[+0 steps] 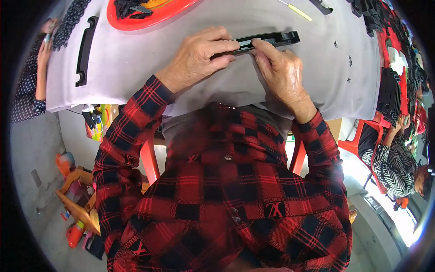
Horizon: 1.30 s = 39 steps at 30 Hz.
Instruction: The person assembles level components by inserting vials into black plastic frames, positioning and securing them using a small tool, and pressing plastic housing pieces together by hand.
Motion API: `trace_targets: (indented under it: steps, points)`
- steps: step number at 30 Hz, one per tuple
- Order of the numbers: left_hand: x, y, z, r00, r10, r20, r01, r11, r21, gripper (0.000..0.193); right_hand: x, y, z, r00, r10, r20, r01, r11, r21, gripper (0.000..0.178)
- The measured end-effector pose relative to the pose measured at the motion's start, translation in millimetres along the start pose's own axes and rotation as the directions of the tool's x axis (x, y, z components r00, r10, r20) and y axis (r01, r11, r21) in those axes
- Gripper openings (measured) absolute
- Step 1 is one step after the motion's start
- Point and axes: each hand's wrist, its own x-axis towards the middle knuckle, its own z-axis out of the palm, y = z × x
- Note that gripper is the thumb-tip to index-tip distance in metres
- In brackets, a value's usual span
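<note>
A long, narrow black plastic part (286,38) with a curved notch near its right end is held over the table. My left hand (195,56) grips its left portion between thumb and fingers, which hide that end. My right hand (283,75) is closed at its middle, index finger pressed on top and thumb against the near edge. Between the two hands a pale, shiny strip (245,44) shows in the part's recess. Another black part of similar shape (85,54) lies on the table to the left.
A red tray (136,27) with black pieces stands at the far edge. A yellow-handled tool (299,12) and small black bits (350,60) lie on the grey cloth (335,86). Black pieces pile up far left. Other people sit at the left and right.
</note>
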Motion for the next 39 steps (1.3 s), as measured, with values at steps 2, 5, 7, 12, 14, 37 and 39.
trace_targets:
  steps: [2, 5, 7, 12, 14, 37, 39]
  points:
    - [4, 5, -1, 1.000, -0.009, -0.019, 0.009, 1.000, -0.009, 0.028, 0, 1, 1, 1.000, 0.014, 0.001, -0.014, 1.000, -0.007, 0.021]
    - [10, 18, -1, 0.995, -0.023, -0.093, 0.017, 0.998, -0.064, 0.022, 1, -3, 1, 0.999, 0.045, 0.010, -0.045, 0.998, 0.033, 0.021]
    - [19, 28, 3, 0.986, -0.025, -0.163, 0.037, 0.997, 0.069, 0.023, 1, -4, 1, 0.998, 0.058, 0.005, -0.058, 0.997, 0.050, 0.021]
    - [20, 31, 21, 0.993, -0.055, -0.107, 0.076, 0.976, 0.205, 0.023, 2, -4, -2, 0.992, 0.117, 0.037, -0.120, 0.986, 0.112, 0.027]
    - [21, 34, 20, 0.989, -0.112, -0.099, 0.127, 0.978, 0.165, 0.024, 1, -5, -3, 0.995, 0.102, 0.019, -0.104, 0.991, 0.084, 0.028]
    - [16, 33, 29, 0.982, -0.089, -0.167, 0.123, 0.971, 0.207, 0.018, 116, 113, -10, 0.983, -0.166, 0.072, 0.181, 0.871, -0.456, 0.008]
    - [16, 33, 29, 0.981, -0.097, -0.169, 0.132, 0.967, 0.216, 0.018, 118, 112, -10, 0.981, -0.177, 0.077, 0.192, 0.863, -0.467, 0.007]
